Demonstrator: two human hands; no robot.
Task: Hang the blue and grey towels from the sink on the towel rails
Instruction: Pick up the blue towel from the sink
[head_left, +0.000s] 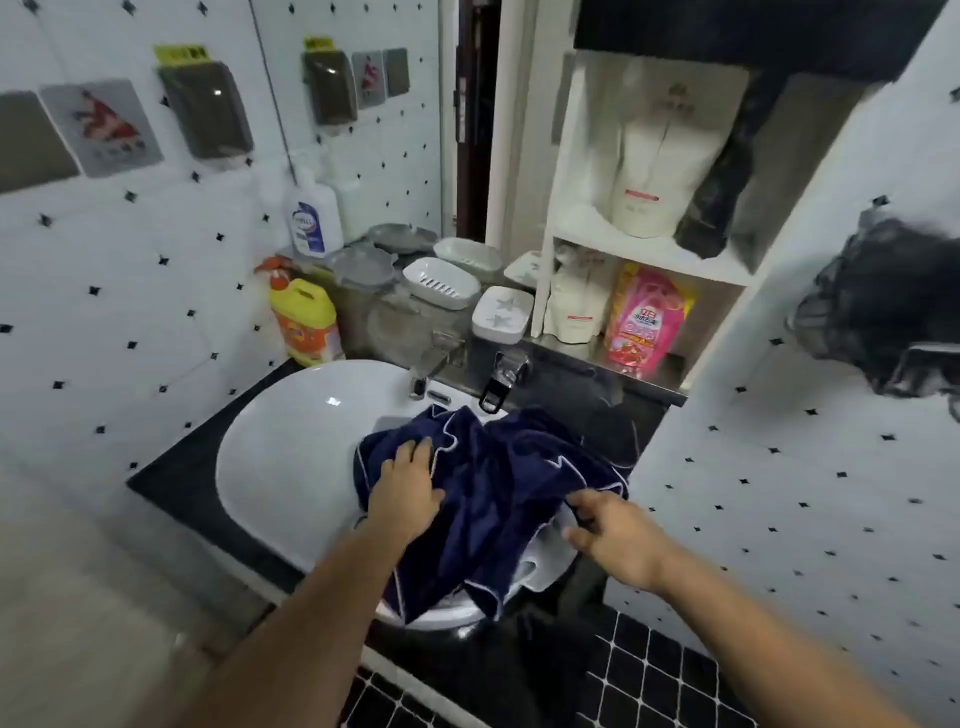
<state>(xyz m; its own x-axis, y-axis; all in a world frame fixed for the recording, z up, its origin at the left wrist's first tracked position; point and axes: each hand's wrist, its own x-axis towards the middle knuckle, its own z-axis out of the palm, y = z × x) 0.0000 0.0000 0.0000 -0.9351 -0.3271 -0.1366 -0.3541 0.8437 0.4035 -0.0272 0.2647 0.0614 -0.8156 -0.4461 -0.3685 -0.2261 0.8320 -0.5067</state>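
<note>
A dark blue towel (498, 499) with white piping lies bunched over the right half of the white sink (291, 457) and hangs over its front rim. My left hand (408, 488) rests flat on the towel's left part, fingers spread. My right hand (608, 530) pinches the towel's right edge between thumb and fingers. A pale grey cloth (545, 564) peeks out under the blue towel at the sink's front right. On the right wall a dark grey towel (883, 301) hangs bunched on a rail (930, 358).
A chrome tap (504, 379) stands behind the sink. Soap dishes (441, 283), a yellow bottle (304, 322) and a white bottle (311, 218) crowd the ledge. White shelves (649, 260) hold refill pouches. Tiled walls close in on both sides.
</note>
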